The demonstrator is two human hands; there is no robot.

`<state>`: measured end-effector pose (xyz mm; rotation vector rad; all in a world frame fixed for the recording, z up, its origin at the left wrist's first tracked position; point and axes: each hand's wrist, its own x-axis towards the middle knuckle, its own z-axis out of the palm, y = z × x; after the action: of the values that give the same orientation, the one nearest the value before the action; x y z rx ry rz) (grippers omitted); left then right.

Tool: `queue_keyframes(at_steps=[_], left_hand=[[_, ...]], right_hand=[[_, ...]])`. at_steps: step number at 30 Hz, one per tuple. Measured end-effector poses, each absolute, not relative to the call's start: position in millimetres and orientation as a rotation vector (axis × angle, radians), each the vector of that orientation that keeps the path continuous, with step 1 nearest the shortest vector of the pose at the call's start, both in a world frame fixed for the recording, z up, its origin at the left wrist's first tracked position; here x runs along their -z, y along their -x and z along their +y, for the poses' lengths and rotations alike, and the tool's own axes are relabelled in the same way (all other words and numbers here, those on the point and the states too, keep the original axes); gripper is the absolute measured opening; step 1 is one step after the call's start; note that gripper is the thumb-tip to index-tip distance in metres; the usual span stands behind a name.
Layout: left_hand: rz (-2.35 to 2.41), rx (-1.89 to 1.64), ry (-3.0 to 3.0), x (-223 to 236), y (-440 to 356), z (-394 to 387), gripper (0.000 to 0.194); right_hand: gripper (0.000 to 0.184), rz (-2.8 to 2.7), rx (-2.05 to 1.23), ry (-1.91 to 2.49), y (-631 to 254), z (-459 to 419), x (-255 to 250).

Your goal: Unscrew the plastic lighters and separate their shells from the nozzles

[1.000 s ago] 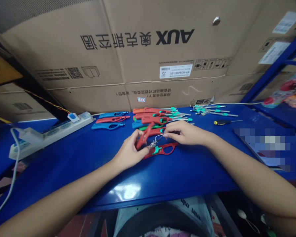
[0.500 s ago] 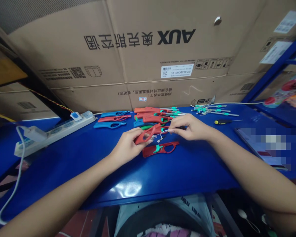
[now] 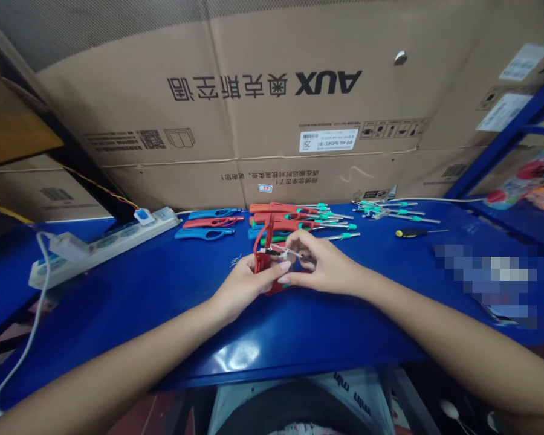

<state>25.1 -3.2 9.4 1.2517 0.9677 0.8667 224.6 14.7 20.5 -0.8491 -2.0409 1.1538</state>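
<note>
My left hand (image 3: 245,279) is closed round a red lighter casing half (image 3: 262,261), its looped trigger-guard end tilted upward. My right hand (image 3: 324,266) meets it from the right, thumb and fingers pinched on a thin white wire (image 3: 294,252). The wire runs to a small black-and-white part at the casing, which looks like an igniter; fingers partly hide it. Beneath both hands another red casing half (image 3: 276,288) lies on the blue table, mostly covered. Just behind them are several red, orange, blue and green lighter bodies (image 3: 278,223) with metal tubes and turquoise pieces.
Blue and red casing halves (image 3: 204,234) lie at back left, beside a white power strip (image 3: 113,241). Several metal tubes with turquoise fittings (image 3: 396,211) lie at back right, near a yellow-and-black screwdriver (image 3: 414,232). A cardboard wall (image 3: 254,133) stands behind the blue table (image 3: 163,338).
The red casing in my left hand has turned upright. My right hand has moved left and down, and its fingers are now close to my left thumb. The view has shifted slightly.
</note>
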Motion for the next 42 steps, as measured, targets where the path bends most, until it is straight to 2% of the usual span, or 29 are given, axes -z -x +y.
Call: queue_keyframes(at_steps=[3,9,12,16,21,26,29,31,33,35,39,42], left_hand=[[0.983,-0.871,-1.273,-5,-24,-2,0.045],[1.156,-0.867,-1.714,4,-14,7,0.065],[1.176,-0.776,-1.924,6,-12,7,0.063],[1.205,-0.666,-1.999,6,-11,6,0.06],[1.177,-0.669,-2.032,5,-10,6,0.058],[1.209,-0.629,-2.072,1,-4,10,0.06],[1.235,-0.548,-2.162,-3,0,13,0.048],[1.22,-0.476,-2.262,-6,1,13,0.039],[1.212,-0.434,-2.36,-8,1,10,0.041],[1.208,-0.436,-2.423,-9,-1,6,0.047],[1.083,-0.43,-2.488,-8,-4,1,0.047],[0.986,-0.389,-2.558,-5,-3,0,0.049]], right_hand=[[0.03,-2.128,-1.187,0.814,-225,13,-20],[0.023,-2.369,-0.801,0.938,-244,26,-25],[0.012,-2.444,-0.723,0.946,-249,31,-23],[0.018,-2.563,-0.761,0.809,-250,34,-15],[0.011,-2.693,-0.648,0.836,-246,36,-7],[0.017,-2.608,-0.62,0.81,-261,39,-31],[0.025,-2.511,-0.574,0.957,-298,53,-53],[0.034,-2.443,-0.441,1.214,-335,70,-59],[0.036,-2.354,-0.163,1.62,-375,88,-57],[0.033,-2.293,-0.047,1.907,-410,105,-47],[0.024,-2.307,-0.085,1.977,-448,122,-24],[0.025,-2.35,-0.097,1.961,-453,128,-10]])
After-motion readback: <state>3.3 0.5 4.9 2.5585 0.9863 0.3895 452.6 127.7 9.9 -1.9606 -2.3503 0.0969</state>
